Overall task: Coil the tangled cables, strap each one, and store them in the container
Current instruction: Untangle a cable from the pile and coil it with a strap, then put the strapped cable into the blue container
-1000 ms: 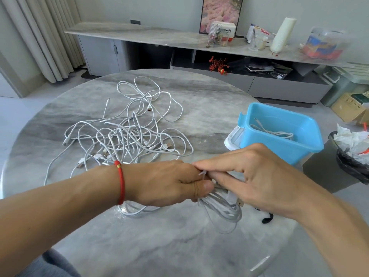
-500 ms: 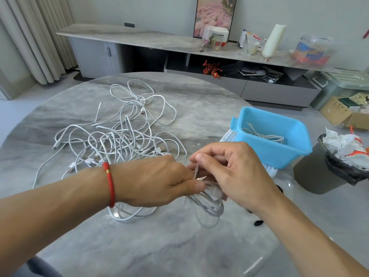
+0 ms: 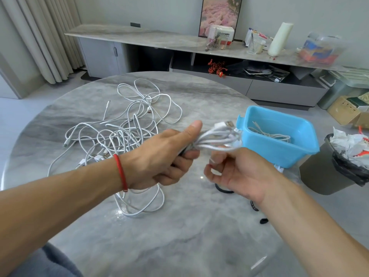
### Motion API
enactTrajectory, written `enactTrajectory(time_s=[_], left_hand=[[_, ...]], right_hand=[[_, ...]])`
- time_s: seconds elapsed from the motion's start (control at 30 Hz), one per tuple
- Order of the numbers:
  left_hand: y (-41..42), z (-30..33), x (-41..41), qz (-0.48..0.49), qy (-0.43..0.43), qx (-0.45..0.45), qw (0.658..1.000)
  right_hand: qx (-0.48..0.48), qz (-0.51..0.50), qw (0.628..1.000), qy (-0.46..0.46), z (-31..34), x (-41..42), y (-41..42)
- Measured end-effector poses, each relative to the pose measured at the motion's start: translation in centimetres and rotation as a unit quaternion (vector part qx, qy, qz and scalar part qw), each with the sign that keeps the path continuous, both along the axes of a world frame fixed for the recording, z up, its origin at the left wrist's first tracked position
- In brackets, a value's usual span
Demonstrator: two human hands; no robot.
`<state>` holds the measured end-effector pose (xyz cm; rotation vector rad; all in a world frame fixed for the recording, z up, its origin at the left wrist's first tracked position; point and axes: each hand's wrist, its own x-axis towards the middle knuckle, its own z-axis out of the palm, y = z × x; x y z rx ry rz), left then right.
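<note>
- Grey marble round table (image 3: 179, 226) fills most of my view, with a long sideboard (image 3: 159, 40) against the wall behind it.
- At the table's right edge sits the blue container (image 3: 279, 150) — inside it lies one white coiled cable (image 3: 269, 135), resting on the bottom.
- Just beyond the table on that same side stands a dark bin (image 3: 327, 176) lined with a black bag, stuffed with crumpled white paper.
- My left hand (image 3: 165, 158), red string at the wrist, grips a bundled white cable (image 3: 217, 137); the thumb points up, and the loops and plugs stick out toward the container, just short of its near corner.
- My right hand (image 3: 239, 172) is held just under that bundle, fingers curled — whether they pinch anything I cannot tell.
- Left of the container, across the table's middle, the tangled cables (image 3: 123, 132) sprawl in a loose white heap.
- Small black straps (image 3: 263, 220) lie on the table below the container.
</note>
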<state>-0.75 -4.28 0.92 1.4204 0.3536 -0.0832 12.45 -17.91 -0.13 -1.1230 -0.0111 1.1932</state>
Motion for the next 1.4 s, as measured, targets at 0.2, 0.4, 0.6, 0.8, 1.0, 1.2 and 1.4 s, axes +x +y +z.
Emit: enactTrajectory(time_s=[0.2, 0.4, 0.6, 0.8, 1.0, 1.2, 1.4], left_hand=[[1.0, -1.7, 0.8, 0.081, 0.077, 0.023, 0.993], [1.7, -2.3, 1.1, 0.054, 0.116, 0.007, 0.992], [2.5, -2.1, 1.0, 0.021, 0.098, 0.059, 0.993], [1.7, -3.4, 1.9, 0.002, -0.015, 0.595, 0.804], [0.6, -3.6, 2.9, -0.003, -0.025, 0.656, 0.755], [-1.0, -3.5, 4.1, 0.023, -0.019, 0.646, 0.763], [-1.6, -0.9, 7.0, 0.028, 0.017, 0.373, 0.927]], right_hand=[[-0.013, -0.002, 0.999, 0.04, -2.2, -2.6, 1.2], [-0.136, 0.134, 0.898, -0.396, -1.9, -2.3, 0.7], [-0.179, 0.102, 0.867, -0.453, -1.4, -1.6, 0.6], [-0.075, 0.002, 0.985, -0.156, -0.2, -2.3, 1.0], [-0.062, -0.065, 0.982, -0.164, 0.0, -2.8, 0.4], [-0.1, -0.059, 0.945, -0.305, 0.1, -1.7, -0.5], [-0.264, 0.018, 0.748, -0.609, 0.7, 3.9, -2.8]])
